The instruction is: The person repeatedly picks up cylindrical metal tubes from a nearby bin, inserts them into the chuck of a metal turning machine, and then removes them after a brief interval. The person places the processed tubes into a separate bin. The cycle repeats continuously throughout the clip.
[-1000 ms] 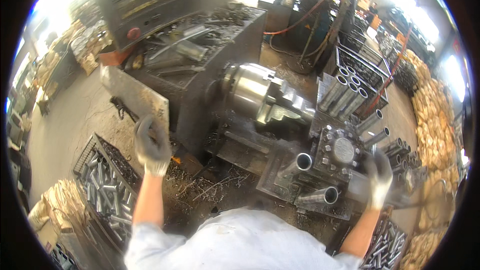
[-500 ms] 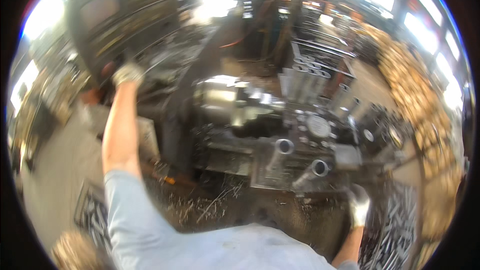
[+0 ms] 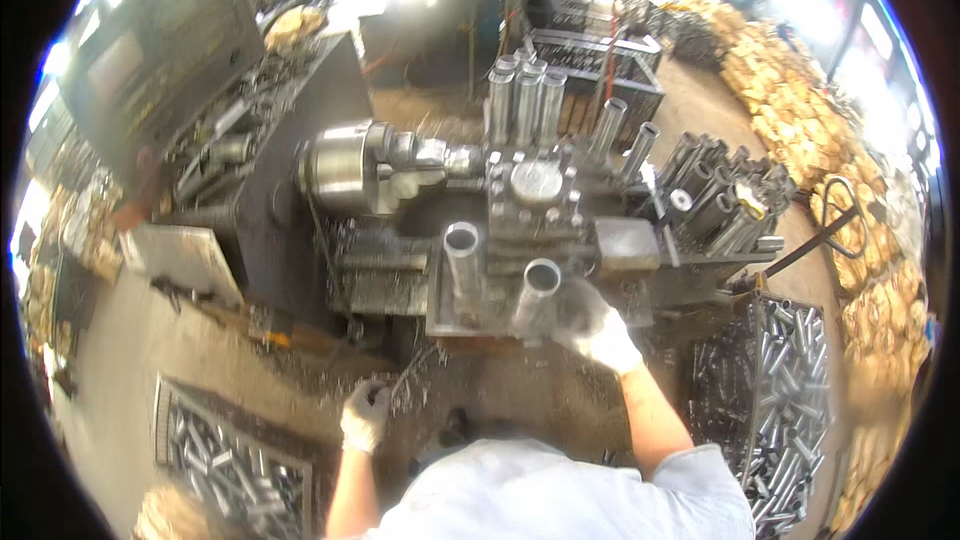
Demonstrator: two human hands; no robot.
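My right hand (image 3: 600, 332), in a whitish glove with dark, smeared fingers, is just right of an upright metal tube (image 3: 541, 280) on the lathe's carriage plate (image 3: 440, 315). Whether the fingers touch the tube cannot be told. A second tube (image 3: 462, 250) stands to its left. My left hand (image 3: 365, 414), gloved too, is low in front of the lathe with its fingers curled. Beside those fingers lies the end of a thin rod (image 3: 412, 368), though what they grip is hidden. Behind the tubes are the round chuck (image 3: 342, 168) and the tool post (image 3: 537, 182).
A bin of short metal tubes (image 3: 788, 380) stands at right, another bin (image 3: 225, 470) at lower left. Several taller tubes (image 3: 526, 105) stand behind the tool post, and more lie in a pile (image 3: 715, 180) at right. Stacked tan sacks (image 3: 775, 90) line the right side.
My left hand has come down from the headstock to the front of the lathe. My right hand has moved up and left to the standing tubes. The view has shifted too.
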